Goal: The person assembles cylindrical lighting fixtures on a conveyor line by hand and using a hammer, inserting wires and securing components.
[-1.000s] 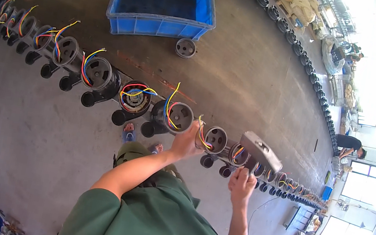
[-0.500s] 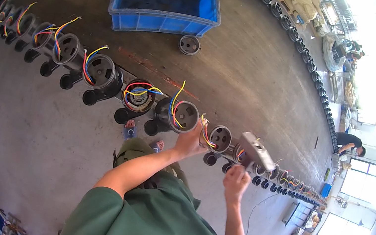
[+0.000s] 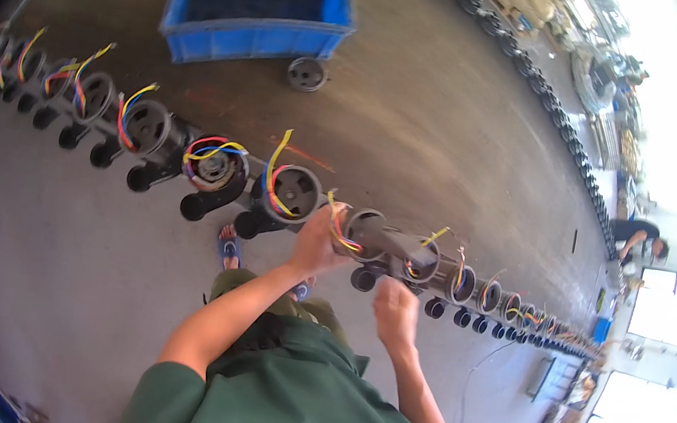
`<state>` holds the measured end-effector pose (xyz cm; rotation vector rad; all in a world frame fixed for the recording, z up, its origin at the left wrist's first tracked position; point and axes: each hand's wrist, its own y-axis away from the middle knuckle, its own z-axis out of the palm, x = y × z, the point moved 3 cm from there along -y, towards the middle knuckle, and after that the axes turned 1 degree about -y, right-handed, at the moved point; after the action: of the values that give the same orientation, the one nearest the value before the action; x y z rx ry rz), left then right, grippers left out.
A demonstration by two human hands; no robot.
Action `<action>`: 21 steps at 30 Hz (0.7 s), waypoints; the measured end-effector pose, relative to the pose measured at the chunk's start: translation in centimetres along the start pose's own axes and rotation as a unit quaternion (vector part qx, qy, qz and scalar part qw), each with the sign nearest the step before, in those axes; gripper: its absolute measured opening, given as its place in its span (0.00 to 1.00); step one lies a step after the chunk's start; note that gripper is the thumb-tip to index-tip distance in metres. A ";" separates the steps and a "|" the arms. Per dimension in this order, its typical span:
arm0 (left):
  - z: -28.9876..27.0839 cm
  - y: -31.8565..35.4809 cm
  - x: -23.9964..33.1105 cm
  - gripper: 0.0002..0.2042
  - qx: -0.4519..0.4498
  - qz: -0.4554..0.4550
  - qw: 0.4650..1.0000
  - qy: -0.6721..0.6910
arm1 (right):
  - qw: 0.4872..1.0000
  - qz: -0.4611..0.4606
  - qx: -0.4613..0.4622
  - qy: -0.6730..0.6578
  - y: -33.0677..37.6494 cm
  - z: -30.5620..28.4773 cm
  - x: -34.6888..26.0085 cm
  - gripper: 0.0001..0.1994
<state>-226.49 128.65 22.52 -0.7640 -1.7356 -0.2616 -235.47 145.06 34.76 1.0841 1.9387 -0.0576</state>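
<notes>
My left hand (image 3: pixel 320 243) grips the near left side of a grey cylindrical motor housing (image 3: pixel 352 219), beside its red, yellow and blue wires. In my closed right hand (image 3: pixel 396 314) is a hammer (image 3: pixel 399 245). Its blocky grey head lies across the housing's open top and is smeared by motion; whether it touches cannot be seen. Just left of my left hand stands another motor housing (image 3: pixel 296 195) with a slotted plate inside. Further left, an open housing (image 3: pixel 218 165) shows a round metal part and wires.
Several wired housings line the near table edge, each with a black spout below. A blue plastic bin (image 3: pixel 256 34) stands on the brown table (image 3: pixel 433 138), with a loose round slotted cover (image 3: pixel 307 74) beside it. A second row runs along the far edge, where another person (image 3: pixel 641 240) bends over.
The hammer has come down and left from beside the housing to over its top. My left hand stays at the same housing. The whole view has shifted a little.
</notes>
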 end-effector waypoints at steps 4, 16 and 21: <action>0.0 -1.9 1.1 0.38 -0.011 0.032 0.999 0.000 | 0.997 0.029 -0.072 -0.009 -2.3 -0.3 0.7 0.27; 2.7 1.5 0.4 0.31 0.072 -0.084 0.990 -0.084 | 0.952 -0.252 -0.046 -0.170 0.9 -11.8 0.9 0.12; 2.9 2.7 -1.5 0.30 0.130 -0.069 0.985 -0.093 | 0.967 -0.142 -0.041 -0.209 2.1 -14.7 4.9 0.15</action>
<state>-226.91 131.81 19.66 -0.4906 -1.9565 -0.0533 -245.02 155.85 40.92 0.6664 1.6788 -0.3340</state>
